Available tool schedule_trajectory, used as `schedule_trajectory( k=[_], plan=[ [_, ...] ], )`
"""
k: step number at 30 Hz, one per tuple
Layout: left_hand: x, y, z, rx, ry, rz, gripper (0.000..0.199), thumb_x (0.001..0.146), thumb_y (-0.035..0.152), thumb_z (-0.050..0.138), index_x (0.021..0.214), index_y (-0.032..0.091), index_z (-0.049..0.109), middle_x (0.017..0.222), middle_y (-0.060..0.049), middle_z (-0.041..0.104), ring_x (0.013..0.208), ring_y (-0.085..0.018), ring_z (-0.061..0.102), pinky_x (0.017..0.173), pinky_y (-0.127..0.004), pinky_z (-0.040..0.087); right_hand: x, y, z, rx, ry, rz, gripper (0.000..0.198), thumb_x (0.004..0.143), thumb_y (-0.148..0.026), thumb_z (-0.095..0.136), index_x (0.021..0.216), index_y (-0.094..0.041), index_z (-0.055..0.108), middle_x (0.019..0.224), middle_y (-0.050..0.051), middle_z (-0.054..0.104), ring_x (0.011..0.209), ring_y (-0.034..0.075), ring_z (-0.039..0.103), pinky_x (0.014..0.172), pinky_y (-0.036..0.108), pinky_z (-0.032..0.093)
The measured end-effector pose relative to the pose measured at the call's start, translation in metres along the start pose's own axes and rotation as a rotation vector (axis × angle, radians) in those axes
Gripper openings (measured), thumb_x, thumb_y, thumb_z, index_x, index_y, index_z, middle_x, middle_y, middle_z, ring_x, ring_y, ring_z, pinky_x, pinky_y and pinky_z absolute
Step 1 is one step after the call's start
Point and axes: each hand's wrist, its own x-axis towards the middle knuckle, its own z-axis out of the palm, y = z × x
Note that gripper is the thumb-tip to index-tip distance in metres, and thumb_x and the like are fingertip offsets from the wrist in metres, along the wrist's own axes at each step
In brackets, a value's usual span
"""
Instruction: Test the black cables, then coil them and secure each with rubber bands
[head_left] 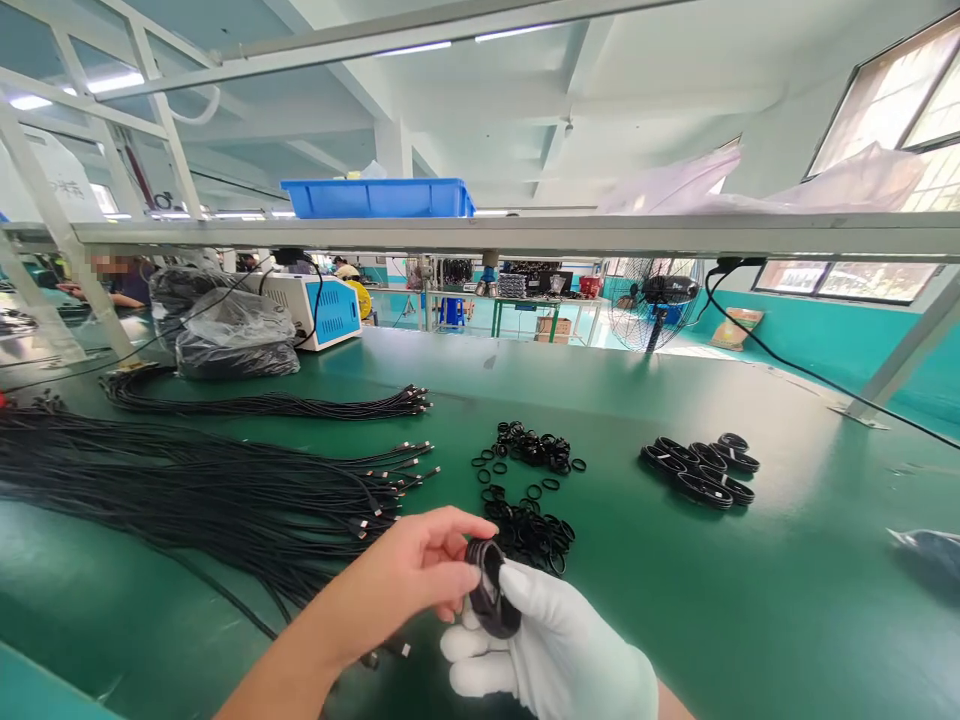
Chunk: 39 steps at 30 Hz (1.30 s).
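Note:
Between my hands is a coiled black cable (pixel 493 600), wound into a small loop. My bare left hand (pixel 431 565) pinches its left side with thumb and fingers. From the right, my white-gloved right hand (pixel 551 635) grips the coil with the thumb on top. Just beyond my hands lie a near pile of black rings (pixel 532 530) and a farther pile of black rings (pixel 536 447), with a few loose ones between. A wide bundle of straight black cables (pixel 225 480) with metal plugs spreads at the left, partly behind my left arm.
Several coiled cables (pixel 701 468) lie on the green table (pixel 787 600) at right. Another cable bundle (pixel 300 402), bagged black goods (pixel 232 325) and a blue-white machine (pixel 322 310) stand at far left. A shelf (pixel 525 235) carrying a blue bin (pixel 379 198) crosses above.

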Motion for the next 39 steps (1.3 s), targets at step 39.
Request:
schedule_trajectory(
  k=[39],
  plan=[
    [-0.002,-0.054,0.044,0.505,0.697,0.32,0.029,0.072,0.003,0.043,0.083,0.021,0.063,0.078,-0.001,0.064,0.071,-0.017,0.062,0.066,-0.028,0.049,0.008,0.014,-0.004,-0.26,0.11,0.015,0.048,0.056,-0.023,0.079,0.098,-0.015,0.057,0.092,0.004,0.057,0.076,0.015,0.058,0.062,0.027,0.046]
  ],
)
